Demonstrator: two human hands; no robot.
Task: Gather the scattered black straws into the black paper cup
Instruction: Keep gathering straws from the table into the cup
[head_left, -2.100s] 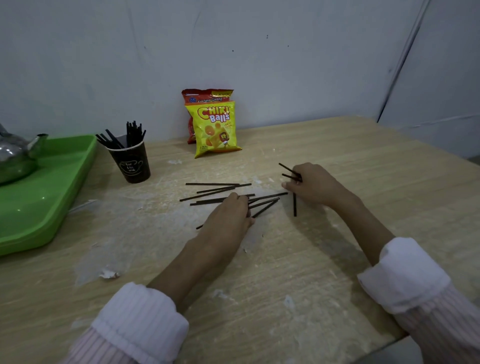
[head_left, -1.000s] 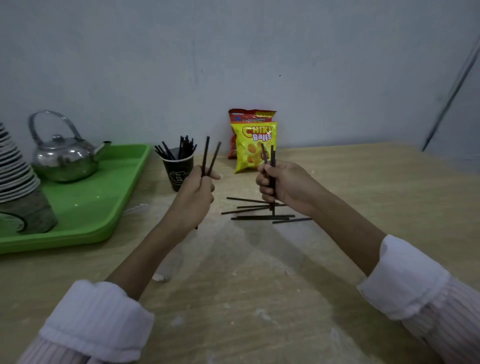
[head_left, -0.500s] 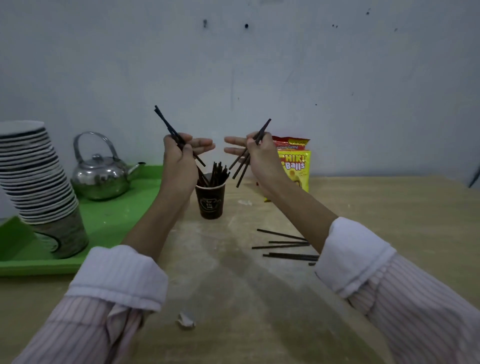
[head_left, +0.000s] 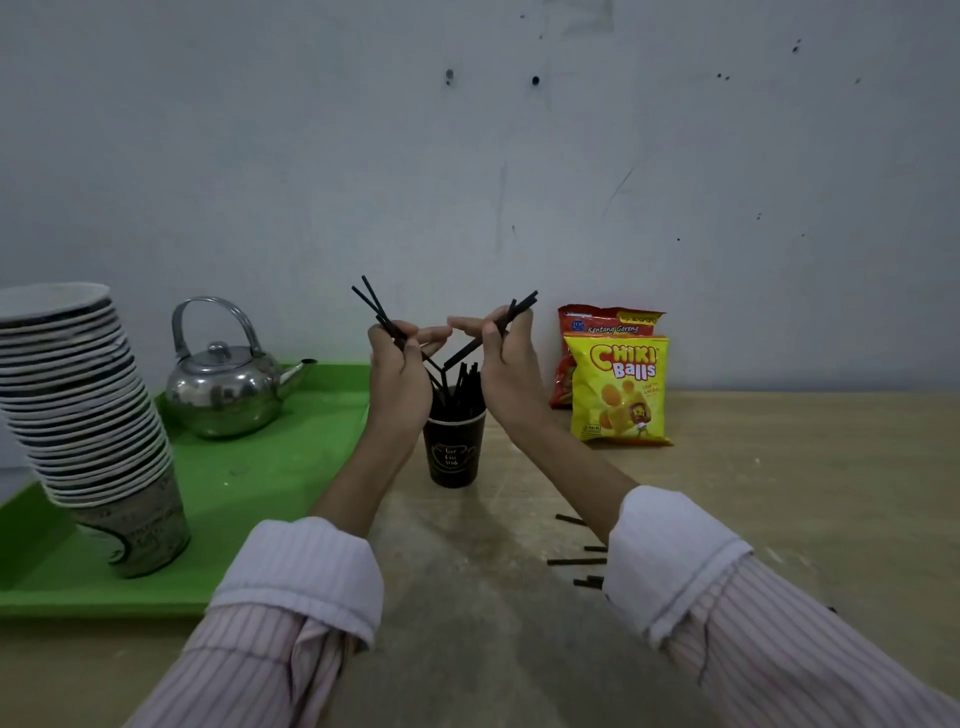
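The black paper cup (head_left: 453, 457) stands upright on the wooden table, with several black straws (head_left: 464, 387) sticking out of it. My left hand (head_left: 397, 382) hovers just left of the cup's mouth and grips two black straws (head_left: 375, 306) that slant down into the cup. On the other side of the cup, my right hand (head_left: 506, 371) holds a few black straws (head_left: 511, 312) whose lower ends point at the cup's opening. More loose straws (head_left: 575, 561) lie flat on the table, partly hidden under my right sleeve.
A green tray (head_left: 270, 467) at the left carries a steel kettle (head_left: 226, 389) and a tall leaning stack of paper cups (head_left: 88, 415). Two snack bags (head_left: 618, 387) lean against the wall right of the cup. The wall is close behind.
Both hands picked straws off the table, lifted them and carried them left to the cup. Over the last half second the straw ends have dipped closer to the cup's mouth.
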